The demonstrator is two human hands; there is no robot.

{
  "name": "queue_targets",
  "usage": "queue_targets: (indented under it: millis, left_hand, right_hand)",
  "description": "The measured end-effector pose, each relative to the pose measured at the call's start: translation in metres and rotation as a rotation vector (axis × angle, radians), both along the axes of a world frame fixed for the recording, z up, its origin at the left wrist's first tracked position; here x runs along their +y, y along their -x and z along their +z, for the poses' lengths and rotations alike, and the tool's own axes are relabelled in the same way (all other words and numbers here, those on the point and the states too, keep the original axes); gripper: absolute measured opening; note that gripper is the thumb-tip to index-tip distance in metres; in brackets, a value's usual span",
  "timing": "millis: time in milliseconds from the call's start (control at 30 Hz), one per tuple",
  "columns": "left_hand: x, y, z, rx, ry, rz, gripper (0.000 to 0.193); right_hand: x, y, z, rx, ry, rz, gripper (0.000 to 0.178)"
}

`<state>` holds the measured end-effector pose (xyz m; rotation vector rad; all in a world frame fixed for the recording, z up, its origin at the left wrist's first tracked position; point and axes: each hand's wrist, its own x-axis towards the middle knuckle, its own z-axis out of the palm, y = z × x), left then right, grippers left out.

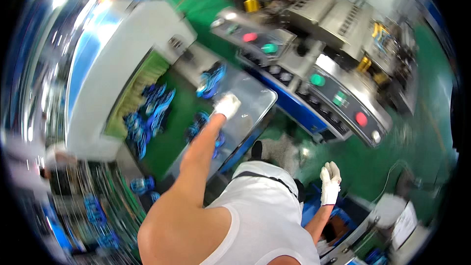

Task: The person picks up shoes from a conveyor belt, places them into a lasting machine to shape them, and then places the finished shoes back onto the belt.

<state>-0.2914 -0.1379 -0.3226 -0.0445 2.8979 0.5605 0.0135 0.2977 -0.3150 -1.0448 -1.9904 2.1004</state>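
Note:
My left hand [227, 106], in a white glove, reaches out over a grey metal side table [255, 91]. Just beyond it lies a blue and black shoe-shaped piece [211, 79]; blur hides whether the fingers touch it. Another such dark blue piece [197, 125] rests on the table beside my left forearm, partly covered by it. Low on the right, my right hand [330, 182], also gloved in white, hangs apart from everything, fingers stretched out and holding nothing.
A pale machine housing [117, 64] with a fringed opening stands over a green conveyor belt [169, 140] carrying several blue pieces [149, 113]. Ahead, a metal machine has control panels [338, 99] with red and green buttons. A blue bin [311, 206] is near my right arm.

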Motion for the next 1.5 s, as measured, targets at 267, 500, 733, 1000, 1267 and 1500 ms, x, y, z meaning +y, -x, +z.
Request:
queue_targets:
  millis: [267, 500, 733, 1000, 1267, 1500]
  left_hand:
    - [-0.387, -0.045, 0.061, 0.185, 0.105, 0.767, 0.040]
    - [-0.477, -0.022, 0.010, -0.071, 0.053, 0.701, 0.059]
    - [-0.438, -0.041, -0.092, -0.098, 0.311, 0.445, 0.065]
    - [-0.417, -0.036, -0.112, -0.046, -0.144, 0.850, 0.074]
    - [-0.341, -0.006, -0.007, 0.302, -0.512, 1.158, 0.086]
    - [-0.183, 0.028, 0.130, 0.636, -1.202, 0.691, 0.060]
  right_hand:
    - [-0.068, 0.151, 0.003, -0.251, -0.370, 0.576, 0.057]
    - [-0.158, 0.214, -0.022, -0.458, -0.190, 0.627, 0.061]
    - [-0.203, 0.246, -0.008, -0.641, -0.433, 0.893, 0.059]
    - [-0.294, 0.305, 0.019, -0.410, -0.399, 1.086, 0.063]
    - [-0.333, 0.331, 0.043, -0.106, -0.051, 1.159, 0.071]
    - [-0.383, 0.362, 0.126, 0.513, -0.350, 1.272, 0.096]
